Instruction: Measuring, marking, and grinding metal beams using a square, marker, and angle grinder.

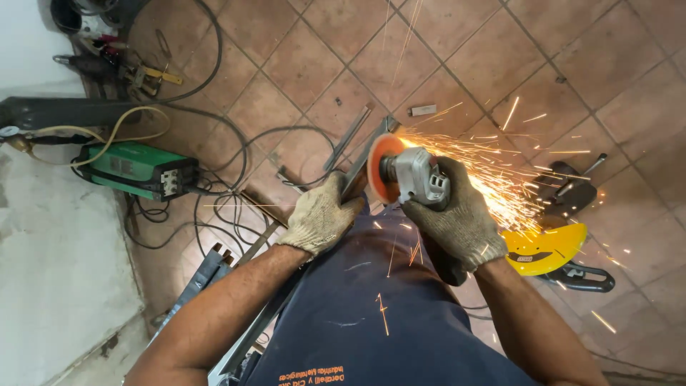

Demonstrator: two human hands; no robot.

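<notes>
Currently mid-grind: right hand [457,218] wrapped tight round angle grinder [418,179], orange disc [377,168] biting steel bar [357,168] just past left hand [321,218], which clamps bar. Sparks [493,171] flying right. Finished extent: cannot tell.

Seen from above, a gloved right hand [457,218] grips a grey angle grinder [418,179] whose orange disc [376,170] meets a long metal bar [357,168], throwing sparks [500,179] to the right. The gloved left hand [321,218] clamps the bar. On the tiled floor [457,57] lie a green welding machine [136,170], tangled cables [229,207] and a yellow-guarded saw [547,250].
</notes>
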